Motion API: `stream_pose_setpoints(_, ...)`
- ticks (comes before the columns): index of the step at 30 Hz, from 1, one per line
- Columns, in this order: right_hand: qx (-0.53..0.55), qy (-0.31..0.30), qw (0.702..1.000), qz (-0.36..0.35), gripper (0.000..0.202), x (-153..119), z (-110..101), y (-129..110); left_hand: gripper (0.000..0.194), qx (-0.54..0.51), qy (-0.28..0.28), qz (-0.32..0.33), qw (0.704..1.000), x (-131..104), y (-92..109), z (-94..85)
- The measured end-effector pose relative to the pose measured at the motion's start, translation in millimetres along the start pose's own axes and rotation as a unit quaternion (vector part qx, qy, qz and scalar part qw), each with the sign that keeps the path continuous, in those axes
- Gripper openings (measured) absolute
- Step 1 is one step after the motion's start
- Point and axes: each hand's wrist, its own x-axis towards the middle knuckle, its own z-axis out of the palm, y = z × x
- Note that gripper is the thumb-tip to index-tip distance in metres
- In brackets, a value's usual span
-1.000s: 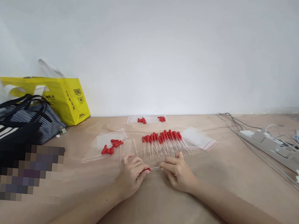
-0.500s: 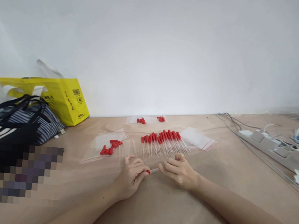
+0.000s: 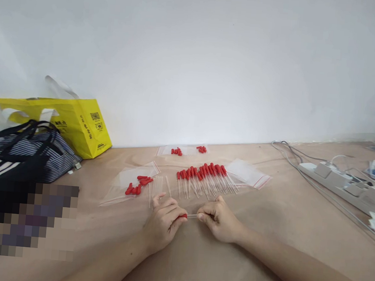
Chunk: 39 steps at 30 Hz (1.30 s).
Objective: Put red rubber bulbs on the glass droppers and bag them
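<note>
Between thumb and fingers, my left hand (image 3: 164,220) pinches a red rubber bulb (image 3: 184,216). A clear thin tube (image 3: 192,216) runs from the bulb to my right hand (image 3: 219,220), whose fingertips grip its other end. Just beyond the hands lies a row of several clear tubes with red bulbs (image 3: 204,172) on their far ends. Loose red bulbs (image 3: 133,189) rest on a clear plastic bag (image 3: 123,178) to the left, beside several bare clear tubes (image 3: 158,186).
Another bag with red bulbs (image 3: 176,151) lies near the wall, and a flat clear bag (image 3: 248,174) right of the row. A yellow bag (image 3: 90,127) and a dark striped bag (image 3: 55,155) stand left. A white power strip (image 3: 344,185) with cables lies right.
My right hand has turned slightly, and its thumb and fingers now pinch the tube's end. The tube lies more level, and more of the red bulb shows at my left fingertips.
</note>
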Motion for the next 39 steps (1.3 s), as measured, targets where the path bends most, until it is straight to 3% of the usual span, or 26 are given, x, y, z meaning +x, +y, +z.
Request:
stream_pose_setpoints(11, -0.038, 0.014, 0.998, -0.051, 0.026, 2.9, 5.2, -0.1, 0.021, 0.018, 0.020, 0.019, 0.999, 0.5, -1.9, 0.5)
stream_pose_setpoints(16, -0.133, 0.106, 0.974, -0.150, 0.016, 2.1, 2.4, 10.3, 0.010, 0.050, 0.034, 0.029, 0.998, 1.2, -8.5, -4.4)
stream_pose_setpoints(24, -0.216, 0.234, 0.923, -0.216, 0.010, -1.9, 6.3, 12.7, 0.009, 0.087, 0.064, 0.053, 0.993, -0.4, -9.7, -3.9)
stream_pose_setpoints(30, -0.207, 0.240, 0.918, -0.237, 0.012, -0.7, 11.8, 12.3, 0.011, 0.041, 0.023, 0.034, 0.998, 0.0, -2.8, -3.7)
stream_pose_setpoints(39, -0.158, 0.224, 0.936, -0.221, 0.018, 1.6, 14.0, 8.5, 0.013, 0.024, 0.046, 0.033, 0.998, 2.2, 3.7, -1.8)
